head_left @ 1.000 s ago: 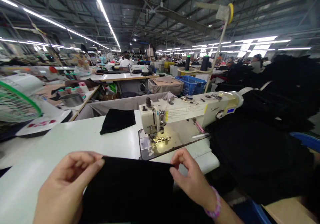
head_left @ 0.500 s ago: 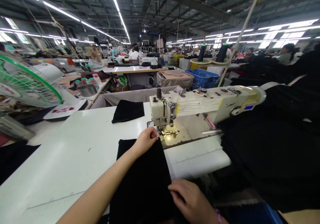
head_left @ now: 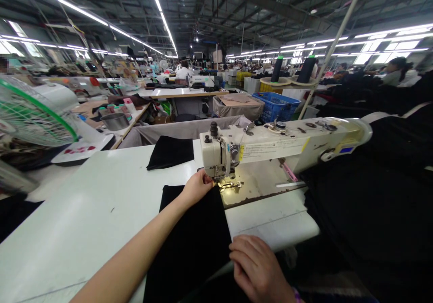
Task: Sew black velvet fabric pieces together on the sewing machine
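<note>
The right hand (head_left: 259, 267) curls its fingers over the near right edge of the cloth (head_left: 194, 235), which lies flat on the tabletop (head_left: 84, 213). The left hand (head_left: 198, 186) pinches the cloth's far corner just beside the presser foot (head_left: 230, 185). The sewing machine (head_left: 270, 145) stands right behind that hand. A black pile (head_left: 372, 195) crowds its right side. Beyond lie a folded black piece (head_left: 171, 152), a fan (head_left: 30, 113) and a blue basket (head_left: 274, 105).
</note>
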A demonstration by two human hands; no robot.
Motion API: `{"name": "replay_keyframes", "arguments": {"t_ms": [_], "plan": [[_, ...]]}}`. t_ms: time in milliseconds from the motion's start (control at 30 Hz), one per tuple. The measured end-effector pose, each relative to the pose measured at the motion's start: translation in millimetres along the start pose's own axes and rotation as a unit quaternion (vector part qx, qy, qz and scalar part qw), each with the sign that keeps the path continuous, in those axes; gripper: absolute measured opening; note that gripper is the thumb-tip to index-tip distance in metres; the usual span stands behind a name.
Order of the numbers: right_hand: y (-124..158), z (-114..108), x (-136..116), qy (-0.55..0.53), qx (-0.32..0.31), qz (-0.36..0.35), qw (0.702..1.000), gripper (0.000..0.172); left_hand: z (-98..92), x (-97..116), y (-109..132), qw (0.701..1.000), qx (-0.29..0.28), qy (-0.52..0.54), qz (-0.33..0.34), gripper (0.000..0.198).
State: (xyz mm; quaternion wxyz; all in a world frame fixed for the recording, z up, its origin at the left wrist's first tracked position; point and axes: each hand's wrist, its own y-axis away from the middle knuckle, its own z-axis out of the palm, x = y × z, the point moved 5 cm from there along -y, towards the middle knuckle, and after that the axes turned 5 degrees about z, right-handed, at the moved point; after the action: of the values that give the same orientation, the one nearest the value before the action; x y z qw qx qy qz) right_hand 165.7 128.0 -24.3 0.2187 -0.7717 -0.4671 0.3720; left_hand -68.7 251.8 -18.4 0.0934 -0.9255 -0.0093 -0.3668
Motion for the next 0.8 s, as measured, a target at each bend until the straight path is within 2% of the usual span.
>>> {"name": "replay_keyframes", "arguments": {"t_ms": [167, 267, 333, 367, 400, 433, 500, 567, 667, 800], "plan": [[1, 2, 1, -0.004, -0.014, -0.005, 1.000, 0.031, -2.6, 1, -3, 0.999, 0.001, -0.040, 0.013, 0.015], [2, -1, 1, -0.021, -0.034, -0.004, 0.999, 0.035, -7.4, 18, 13, 0.995, 0.040, -0.087, 0.029, 0.011], [4, -4, 1, -0.029, -0.046, -0.006, 0.999, 0.039, -8.9, 37, 41, 0.990, 0.064, -0.118, 0.045, 0.013], [4, -5, 1, -0.031, -0.051, -0.010, 0.998, 0.041, -6.9, 48, 59, 0.988, 0.059, -0.127, 0.065, 0.012], [5, -6, 1, -0.032, -0.053, -0.013, 0.998, 0.042, -2.9, 59, 79, 0.986, 0.039, -0.131, 0.092, 0.009], [5, -6, 1, -0.033, -0.055, -0.016, 0.998, 0.043, 4.4, 70, 101, 0.980, -0.007, -0.129, 0.151, 0.003], [3, -6, 2, -0.035, -0.063, -0.016, 0.997, 0.044, 16.9, 85, 142, 0.955, -0.086, -0.102, 0.265, 0.011], [-2, -5, 5, -0.036, -0.074, 0.002, 0.997, 0.045, 20.7, 87, 167, 0.932, -0.103, -0.095, 0.336, 0.022], [-13, 0, 12, -0.034, -0.086, 0.040, 0.995, 0.045, 17.0, 75, 168, 0.924, -0.091, -0.106, 0.357, 0.041], [-31, 8, 23, -0.033, -0.101, 0.057, 0.993, 0.042, 10.0, 64, 140, 0.928, -0.120, -0.112, 0.335, 0.036]]}}
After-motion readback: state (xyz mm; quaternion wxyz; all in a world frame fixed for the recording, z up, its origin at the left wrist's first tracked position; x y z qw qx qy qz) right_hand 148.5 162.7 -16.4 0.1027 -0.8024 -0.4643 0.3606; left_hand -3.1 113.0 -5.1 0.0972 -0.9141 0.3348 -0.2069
